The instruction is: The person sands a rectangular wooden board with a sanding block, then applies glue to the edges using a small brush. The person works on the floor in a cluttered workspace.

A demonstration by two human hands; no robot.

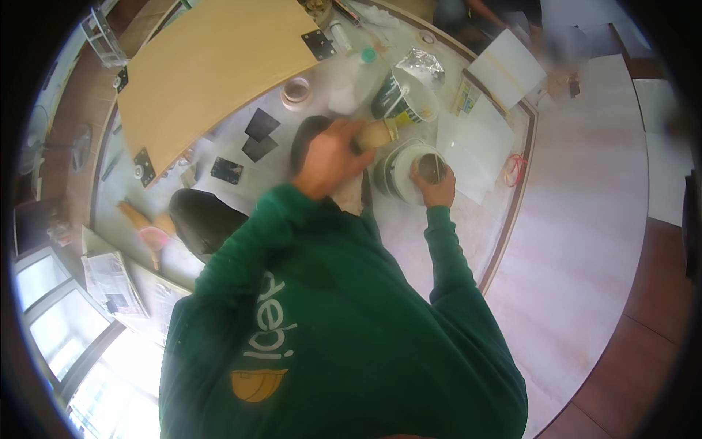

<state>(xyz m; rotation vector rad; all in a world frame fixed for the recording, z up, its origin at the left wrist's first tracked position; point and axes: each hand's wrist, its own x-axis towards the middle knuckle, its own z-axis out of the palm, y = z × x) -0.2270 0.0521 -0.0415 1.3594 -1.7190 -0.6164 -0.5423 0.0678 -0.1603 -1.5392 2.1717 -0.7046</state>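
My left hand (334,156) grips a tan, cylindrical, jar-like container (375,135), tilted onto its side with its rim towards the right; motion blur hides its contents. In my right hand (439,186) is a small cup (431,167) with a dark inside and what looks like a thin stick in it. The cup is over the pale top of a white bucket (403,173). Behind the two hands stands a larger open bucket (422,101) with a dark outside and a pale inside. Crumpled foil (422,66) lies beyond it.
A tan board (219,66) with black corner brackets (318,45) fills the upper left. Tape rolls (296,92), a translucent jug (351,85) and dark square sheets (262,126) lie around. My shoe (205,219) is at left. Another person's arm (485,12) shows beside a white panel (507,68).
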